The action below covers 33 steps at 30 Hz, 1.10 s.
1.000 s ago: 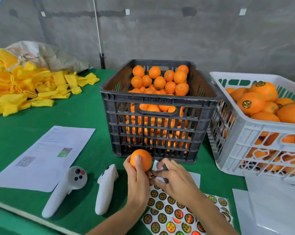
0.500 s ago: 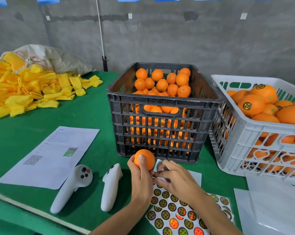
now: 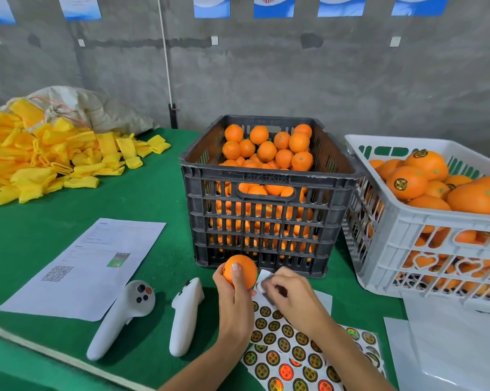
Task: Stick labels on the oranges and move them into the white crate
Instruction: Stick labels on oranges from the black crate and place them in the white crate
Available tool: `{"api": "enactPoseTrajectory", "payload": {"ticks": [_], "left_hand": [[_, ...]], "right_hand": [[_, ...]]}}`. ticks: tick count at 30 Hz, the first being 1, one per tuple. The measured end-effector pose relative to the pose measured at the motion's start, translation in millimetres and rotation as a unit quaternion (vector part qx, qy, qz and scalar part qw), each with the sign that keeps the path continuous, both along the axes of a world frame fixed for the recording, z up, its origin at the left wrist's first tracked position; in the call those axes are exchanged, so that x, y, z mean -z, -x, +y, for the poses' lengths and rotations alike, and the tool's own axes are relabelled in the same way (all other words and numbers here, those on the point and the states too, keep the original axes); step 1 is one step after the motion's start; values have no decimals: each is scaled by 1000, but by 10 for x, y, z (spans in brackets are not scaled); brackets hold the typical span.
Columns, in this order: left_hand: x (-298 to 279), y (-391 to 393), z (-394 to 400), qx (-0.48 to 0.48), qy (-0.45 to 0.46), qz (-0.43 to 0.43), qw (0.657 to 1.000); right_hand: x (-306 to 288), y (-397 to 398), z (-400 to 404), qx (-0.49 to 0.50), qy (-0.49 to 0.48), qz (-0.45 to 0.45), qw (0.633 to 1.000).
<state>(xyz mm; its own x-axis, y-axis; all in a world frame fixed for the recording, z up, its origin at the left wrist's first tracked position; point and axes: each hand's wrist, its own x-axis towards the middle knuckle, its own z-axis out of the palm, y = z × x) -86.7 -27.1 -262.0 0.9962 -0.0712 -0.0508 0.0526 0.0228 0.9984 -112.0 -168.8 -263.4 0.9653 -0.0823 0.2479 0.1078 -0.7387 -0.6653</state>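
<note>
My left hand (image 3: 234, 301) grips an orange (image 3: 242, 269) just in front of the black crate (image 3: 266, 249), which is full of unlabelled oranges (image 3: 267, 149). My right hand (image 3: 290, 296) rests on the upper corner of the label sheet (image 3: 297, 354) beside the orange, fingers pinched on the curled sheet corner. Rows of round gold and red stickers cover the sheet. At the right stands the white crate (image 3: 401, 238) holding labelled oranges (image 3: 407, 183).
Two white controllers (image 3: 125, 317) (image 3: 186, 314) lie left of my hands on the green table (image 3: 41, 235). A printed paper (image 3: 83, 266) lies further left, and a pile of yellow foam nets (image 3: 41, 156) at the back left. White plastic sheets (image 3: 452, 348) lie at the front right.
The camera has tilted up, so everything sits lower in view. My hands stay together at the sheet's corner, with the orange still held.
</note>
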Motion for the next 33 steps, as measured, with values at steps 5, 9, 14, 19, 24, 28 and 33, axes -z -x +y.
{"api": "enactPoseTrajectory", "payload": {"ticks": [5, 9, 14, 19, 24, 28, 33], "left_hand": [[-105, 26, -14, 39, -4, -21, 999], [-368, 69, -24, 67, 40, -68, 995], [-893, 98, -31, 69, 58, -145, 985], [-1618, 213, -267, 96, -18, -242, 965], [-2381, 21, -943, 139, -130, -372, 909], [-2815, -360, -1381, 179, -201, -411, 871], [-2850, -1167, -1181, 131, -312, -362, 869]], "right_hand": [[-225, -23, 81, 129, -10, -147, 981], [-526, 69, 194, 94, 28, -227, 969], [-936, 299, 199, 38, 27, -230, 972], [-1440, 431, 143, 143, 73, -301, 940], [-2045, 426, -505, 257, 47, -319, 911], [-2499, 330, -1226, 339, 136, -278, 888], [-2793, 96, -1980, 399, 232, -189, 867]]}}
